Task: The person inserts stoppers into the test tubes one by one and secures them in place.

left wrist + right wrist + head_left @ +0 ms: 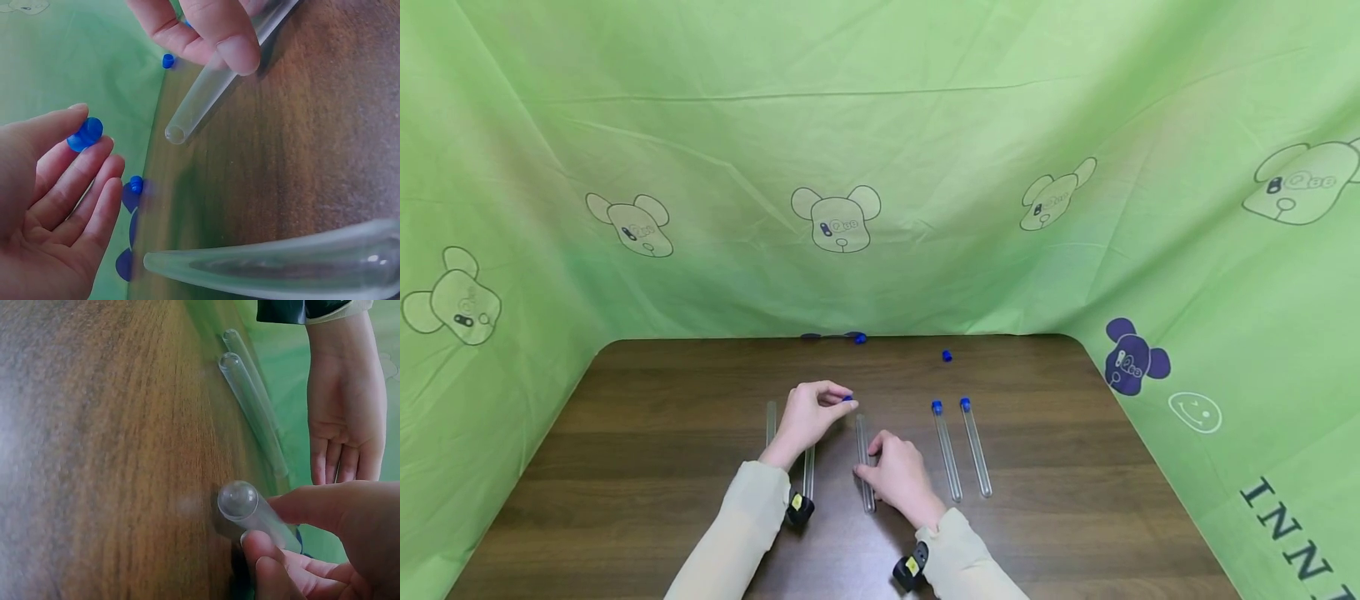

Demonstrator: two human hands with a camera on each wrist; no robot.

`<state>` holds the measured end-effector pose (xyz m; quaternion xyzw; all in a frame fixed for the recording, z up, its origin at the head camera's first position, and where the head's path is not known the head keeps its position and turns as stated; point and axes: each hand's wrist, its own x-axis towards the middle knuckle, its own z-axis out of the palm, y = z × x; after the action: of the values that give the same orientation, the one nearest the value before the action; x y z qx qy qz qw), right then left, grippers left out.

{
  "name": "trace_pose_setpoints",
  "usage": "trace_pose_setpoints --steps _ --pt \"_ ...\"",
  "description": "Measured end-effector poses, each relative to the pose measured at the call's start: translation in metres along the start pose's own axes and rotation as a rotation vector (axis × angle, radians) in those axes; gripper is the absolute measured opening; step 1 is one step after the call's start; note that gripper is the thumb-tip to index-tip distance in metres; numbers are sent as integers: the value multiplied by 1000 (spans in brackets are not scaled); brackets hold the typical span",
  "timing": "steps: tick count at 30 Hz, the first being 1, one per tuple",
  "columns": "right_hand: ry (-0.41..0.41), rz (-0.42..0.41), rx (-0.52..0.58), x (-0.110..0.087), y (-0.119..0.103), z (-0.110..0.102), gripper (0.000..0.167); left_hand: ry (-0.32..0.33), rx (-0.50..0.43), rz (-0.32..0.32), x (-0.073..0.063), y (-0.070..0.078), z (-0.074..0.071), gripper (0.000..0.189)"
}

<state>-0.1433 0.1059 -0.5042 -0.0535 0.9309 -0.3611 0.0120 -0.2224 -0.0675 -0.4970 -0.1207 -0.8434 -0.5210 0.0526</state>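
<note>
Between thumb and fingertips, my left hand [808,417] pinches a small blue cap [85,134]. Just to its right, my right hand [901,477] grips an uncapped clear test tube [863,454] around its middle. The open mouth of that tube points to the back, a short way from the cap, as the left wrist view shows. In the right wrist view its rounded bottom [239,499] faces the camera. Two more clear tubes lie left of it: one test tube [808,475] partly behind the left wrist, another tube [771,423] further left.
On the right lie two test tubes with blue caps, an inner capped tube [947,454] and an outer capped tube [977,450]. One loose blue cap [947,356] sits at the back right, another loose cap [861,338] by the green curtain [835,292] at the table's [1037,533] back edge.
</note>
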Motion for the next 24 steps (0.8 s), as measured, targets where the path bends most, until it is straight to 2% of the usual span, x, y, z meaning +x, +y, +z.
trace_pose_setpoints --steps 8,12,16,24 --pt "50 -33 -89 1 1 -5 24 -29 -46 8 4 1 -2 21" --pt "41 -19 -79 1 3 -7 23 -55 -65 12 6 -1 -2 20" --pt "37 -16 -54 2 5 -10 22 -70 -71 -12 9 -4 -3 21" --pt "27 -17 -18 1 9 -14 23 -80 -104 -30 10 -1 -3 23"
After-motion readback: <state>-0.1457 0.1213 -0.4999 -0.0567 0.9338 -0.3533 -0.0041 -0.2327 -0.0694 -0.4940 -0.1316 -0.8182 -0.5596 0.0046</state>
